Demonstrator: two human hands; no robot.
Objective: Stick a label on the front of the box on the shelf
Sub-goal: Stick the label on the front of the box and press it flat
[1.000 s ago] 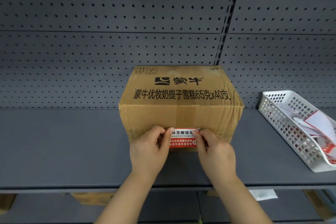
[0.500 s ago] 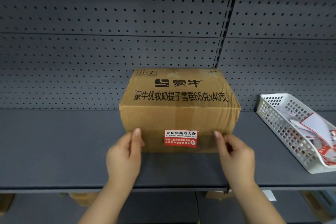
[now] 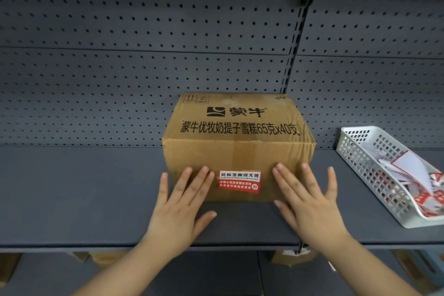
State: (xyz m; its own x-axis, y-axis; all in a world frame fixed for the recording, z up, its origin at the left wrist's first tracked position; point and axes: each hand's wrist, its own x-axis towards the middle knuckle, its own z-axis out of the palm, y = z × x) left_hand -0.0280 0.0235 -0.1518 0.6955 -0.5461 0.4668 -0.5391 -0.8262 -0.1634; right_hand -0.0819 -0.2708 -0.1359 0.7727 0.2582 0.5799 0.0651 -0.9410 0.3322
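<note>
A brown cardboard box [image 3: 237,151] with black printed characters on top stands on the grey shelf [image 3: 84,194]. A red and white label [image 3: 239,181] is stuck low on the middle of its front face. My left hand [image 3: 179,209] is flat with fingers spread, its fingertips against the box front left of the label. My right hand [image 3: 310,202] is spread the same way, fingertips against the front right of the label. Neither hand holds anything.
A white plastic basket [image 3: 365,166] with several red and white labels and backing sheets sits on the shelf at the right. A grey pegboard wall [image 3: 144,55] rises behind the box. Cardboard boxes show on the lower shelf [image 3: 290,257].
My fingers pressed the label's two ends a second ago, then let go and moved out to the box's front corners. Now both hands lie flat and spread beside the label.
</note>
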